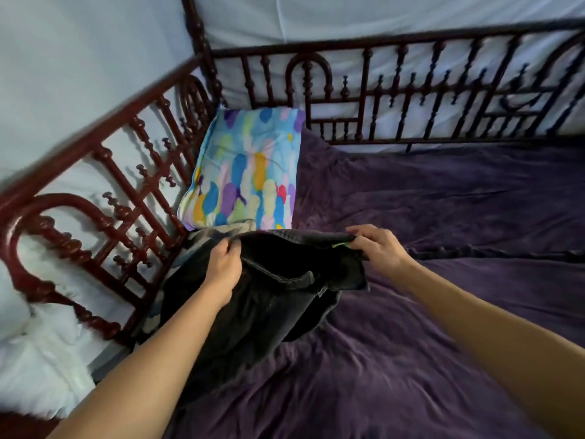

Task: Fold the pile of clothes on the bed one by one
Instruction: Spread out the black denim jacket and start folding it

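A dark, almost black garment (278, 289) with a small green tag hangs lifted over the purple bed cover (411, 343). My left hand (223, 267) grips its top edge at the left. My right hand (378, 247) pinches the same edge at the right, beside the green tag. The cloth droops between and below both hands. Under the garment, part of a pale grey piece of clothing (228, 231) shows near the pillow; the rest of the pile is hidden.
A pillow (247, 172) with a bright multicoloured print lies in the far left corner of the bed. A dark red wooden railing (126, 185) runs along the left side and the back. White fabric hangs behind it. White fluffy bedding (41, 353) lies outside at the left.
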Demonstrator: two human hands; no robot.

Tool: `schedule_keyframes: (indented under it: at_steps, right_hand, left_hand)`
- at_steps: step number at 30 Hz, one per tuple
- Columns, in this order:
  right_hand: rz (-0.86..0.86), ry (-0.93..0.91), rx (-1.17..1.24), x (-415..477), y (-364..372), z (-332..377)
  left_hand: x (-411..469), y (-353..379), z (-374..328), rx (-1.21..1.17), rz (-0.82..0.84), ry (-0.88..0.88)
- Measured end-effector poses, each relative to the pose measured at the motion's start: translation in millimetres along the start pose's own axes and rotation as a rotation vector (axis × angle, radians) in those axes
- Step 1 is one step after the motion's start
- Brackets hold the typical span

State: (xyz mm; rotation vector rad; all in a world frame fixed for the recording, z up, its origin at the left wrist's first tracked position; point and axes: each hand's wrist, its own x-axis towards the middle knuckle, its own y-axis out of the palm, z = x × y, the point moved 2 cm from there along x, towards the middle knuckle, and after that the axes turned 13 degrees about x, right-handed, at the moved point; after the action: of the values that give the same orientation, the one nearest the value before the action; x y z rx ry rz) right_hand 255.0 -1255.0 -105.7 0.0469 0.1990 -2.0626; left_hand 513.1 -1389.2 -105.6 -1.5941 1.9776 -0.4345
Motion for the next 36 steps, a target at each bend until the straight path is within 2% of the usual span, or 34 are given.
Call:
schedule_keyframes:
  at_steps: [4, 7, 10, 13, 15, 17, 20, 21, 24, 25, 27, 30, 33, 34, 36]
  right_hand:
    - [0.151, 0.007, 0.089, -16, 3, 24]
    - [0.247, 0.136, 0.192, -25, 19, 29]
    - [0.416, 0.206, 0.296, -40, 47, 29]
    - [0.604, 0.034, 0.171, -58, 84, 29]
    - [0.637, -0.071, 0.019, -70, 109, 31]
    - [0.53, -0.168, -0.093, -75, 125, 40]
    - [0.259, -0.342, -0.155, -77, 131, 63]
    - [0.256, -0.357, -0.14, -80, 133, 70]
    - [0.387, -0.269, -0.092, -97, 152, 78]
    - [0.387, -0.225, -0.09, -105, 160, 78]
    - [0.272, -0.155, -0.137, -112, 177, 76]
    - [0.048, -0.109, -0.506, -108, 188, 84]
    - [0.02, -0.039, -0.76, -96, 177, 81]
    - [0.023, 0.015, -0.721, -93, 167, 78]
    - [0.061, 0.14, -0.412, -92, 152, 71]
  left_hand:
    - [-20, -28, -52, 0.023, -0.087, 0.177]
    - [-36, -67, -84, 0.237, -0.114, 0.331]
    - [-48, -106, -92, 0.349, -0.111, 0.361]
    - [-59, -137, -86, 0.376, -0.095, 0.328]
    - [-67, -152, -80, 0.35, -0.08, 0.314]
    - [-73, -162, -73, 0.348, -0.072, 0.306]
    - [-78, -169, -59, 0.366, -0.078, 0.281]
    - [-77, -171, -56, 0.364, -0.077, 0.269]
    - [-74, -174, -56, 0.317, -0.02, 0.259]
    - [-72, -175, -56, 0.311, 0.011, 0.259]
    - [-72, -177, -56, 0.289, 0.092, 0.276]
    - [-72, -181, -53, 0.35, 0.24, 0.349]
    - [-65, -196, -46, 0.465, 0.287, 0.406]
    - [-60, -202, -40, 0.49, 0.283, 0.42]
    - [-51, -215, -29, 0.522, 0.262, 0.436]
